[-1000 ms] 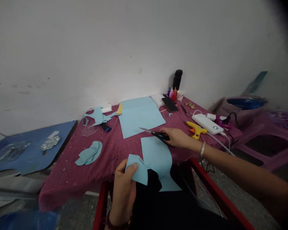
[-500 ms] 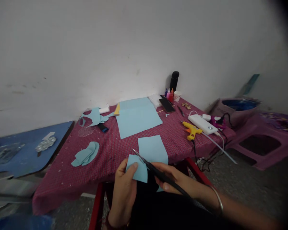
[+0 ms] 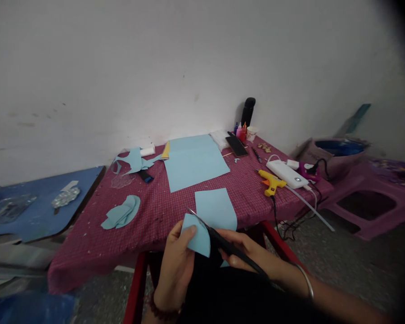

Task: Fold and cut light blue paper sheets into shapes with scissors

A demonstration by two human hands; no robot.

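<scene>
Near the table's front edge, my left hand [image 3: 178, 256] pinches a small light-blue piece of sheet [image 3: 198, 238] between thumb and fingers. My right hand [image 3: 245, 252] is closed around black-handled scissors [image 3: 227, 245]. Their silver blades lie along the upper right edge of that piece, tips pointing up and left. The piece has a curved right edge. Just beyond the hands lies a larger light-blue sheet [image 3: 216, 207], partly covered by the scissors and right hand. A stack of rounded light-blue cut pieces [image 3: 123, 212] rests to the left.
A big light-blue sheet [image 3: 195, 162] lies at the back, with scraps [image 3: 133, 159] to its left. On the right are a yellow glue gun [image 3: 272, 181], a white power bank [image 3: 286, 173], and cables. A phone [image 3: 236, 146], small bottles and a black flask [image 3: 248, 112] stand near the wall.
The held piece's right side now shows a rounded edge where it had a corner. The scissors have shifted slightly along it, and the piece has turned a little. The view has moved slightly.
</scene>
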